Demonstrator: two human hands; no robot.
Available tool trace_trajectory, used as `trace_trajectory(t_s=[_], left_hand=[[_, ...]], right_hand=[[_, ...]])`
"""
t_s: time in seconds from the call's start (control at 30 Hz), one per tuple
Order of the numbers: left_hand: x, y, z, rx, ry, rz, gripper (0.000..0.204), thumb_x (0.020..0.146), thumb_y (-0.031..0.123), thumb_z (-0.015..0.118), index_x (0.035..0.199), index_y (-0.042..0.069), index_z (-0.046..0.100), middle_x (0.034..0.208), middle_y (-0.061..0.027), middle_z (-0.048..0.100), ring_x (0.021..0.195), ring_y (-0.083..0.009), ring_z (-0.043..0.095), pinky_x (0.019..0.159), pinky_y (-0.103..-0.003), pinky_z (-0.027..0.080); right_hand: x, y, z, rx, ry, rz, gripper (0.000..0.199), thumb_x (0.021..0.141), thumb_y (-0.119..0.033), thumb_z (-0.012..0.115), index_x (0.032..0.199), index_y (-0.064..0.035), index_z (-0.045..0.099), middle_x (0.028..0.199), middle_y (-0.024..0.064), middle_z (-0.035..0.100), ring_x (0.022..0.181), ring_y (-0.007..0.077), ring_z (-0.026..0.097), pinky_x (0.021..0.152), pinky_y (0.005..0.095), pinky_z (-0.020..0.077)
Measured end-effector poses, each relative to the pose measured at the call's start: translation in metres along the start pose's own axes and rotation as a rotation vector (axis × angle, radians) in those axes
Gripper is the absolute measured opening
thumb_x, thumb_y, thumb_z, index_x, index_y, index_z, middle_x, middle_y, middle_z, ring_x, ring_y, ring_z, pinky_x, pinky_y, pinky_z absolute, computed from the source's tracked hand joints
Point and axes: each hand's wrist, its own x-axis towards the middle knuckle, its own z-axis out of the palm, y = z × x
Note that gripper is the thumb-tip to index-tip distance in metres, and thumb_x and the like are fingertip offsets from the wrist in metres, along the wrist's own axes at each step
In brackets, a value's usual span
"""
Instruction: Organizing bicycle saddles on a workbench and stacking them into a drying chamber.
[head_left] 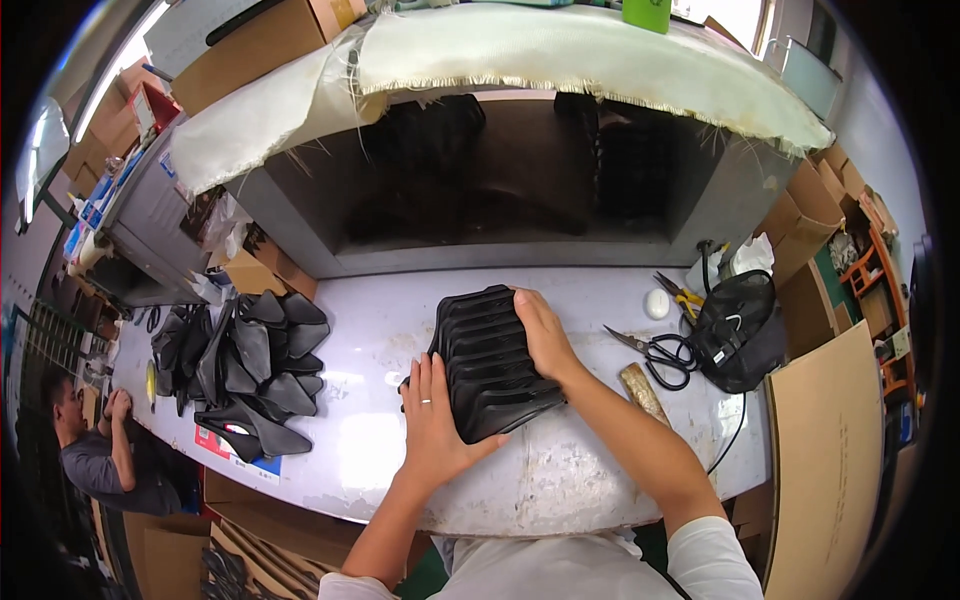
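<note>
A stack of black flat pieces with ridged, overlapping edges (488, 360) lies in the middle of the pale worktable (560, 470). My left hand (437, 420), a ring on one finger, lies flat against the stack's near left side with fingers together. My right hand (543, 335) presses on the stack's right top edge, fingers curled over it. Both hands squeeze the stack between them.
A loose heap of similar black pieces (250, 365) sits at the table's left. Black scissors (660, 352), a brown block (643, 390), a white round item (657, 303) and a black mesh bag (742, 330) lie at the right. A dark machine opening (500, 180) under pale cloth (560, 50) is behind. A person (95, 450) sits lower left.
</note>
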Motion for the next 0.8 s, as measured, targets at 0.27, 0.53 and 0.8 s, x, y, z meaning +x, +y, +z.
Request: trace_trajectory(t_s=[0.27, 0.53, 0.8], left_hand=[[0.003, -0.021, 0.001, -0.162, -0.008, 0.093, 0.138, 0.068, 0.047, 0.092, 0.16, -0.01, 0.006, 0.163, -0.0377, 0.012, 0.154, -0.0522, 0.009, 0.122, -0.064, 0.009], [-0.001, -0.005, -0.012, -0.001, -0.091, 0.027, 0.141, 0.068, 0.05, 0.091, 0.161, -0.008, 0.002, 0.165, -0.037, 0.008, 0.156, -0.0494, 0.006, 0.125, -0.059, 0.007], [0.007, -0.031, -0.004, -0.085, -0.09, 0.179, 0.133, 0.071, 0.038, 0.089, 0.161, -0.008, 0.002, 0.164, -0.0389, 0.006, 0.156, -0.0515, 0.004, 0.125, -0.059, 0.008]], right_hand=[[0.012, -0.015, 0.009, -0.07, 0.021, 0.015, 0.061, 0.111, -0.045, 0.037, 0.139, 0.0062, 0.054, 0.148, 0.0213, 0.049, 0.141, 0.0346, 0.045, 0.118, 0.0384, 0.032], [0.001, -0.02, 0.0, 0.027, -0.165, 0.162, 0.072, 0.11, -0.054, 0.032, 0.157, 0.0004, 0.036, 0.161, 0.0207, 0.031, 0.15, 0.0317, 0.032, 0.123, 0.0384, 0.0244], [0.006, 0.003, -0.004, 0.036, -0.081, 0.07, 0.065, 0.112, -0.049, 0.031, 0.154, -0.001, 0.041, 0.157, 0.0163, 0.039, 0.146, 0.0274, 0.038, 0.121, 0.0367, 0.0275]])
